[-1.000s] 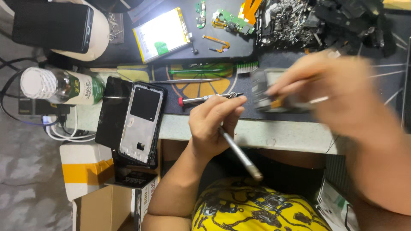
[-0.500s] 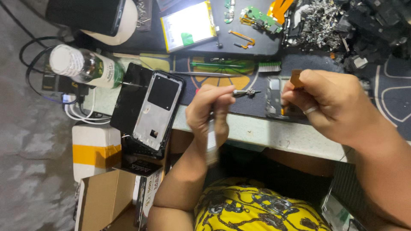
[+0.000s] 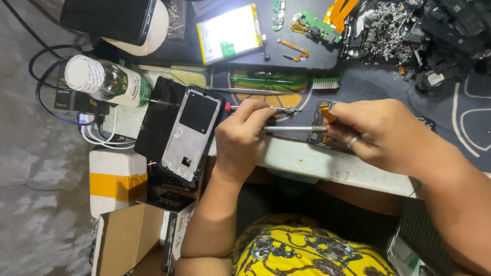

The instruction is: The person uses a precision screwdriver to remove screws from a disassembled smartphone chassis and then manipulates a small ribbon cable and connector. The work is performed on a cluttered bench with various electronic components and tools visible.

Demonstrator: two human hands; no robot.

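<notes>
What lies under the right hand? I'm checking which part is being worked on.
Under the right hand only an orange flex strip and a dark frame edge show; the rest is covered.

open mat (image 3: pixel 475 117) right; phone frame (image 3: pixel 190 134) crowding left

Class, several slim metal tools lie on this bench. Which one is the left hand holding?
The plain silver screwdriver, gripped by the left hand and pointing toward the right hand. The red-tipped one and the tweezers lie untouched behind it.
</notes>
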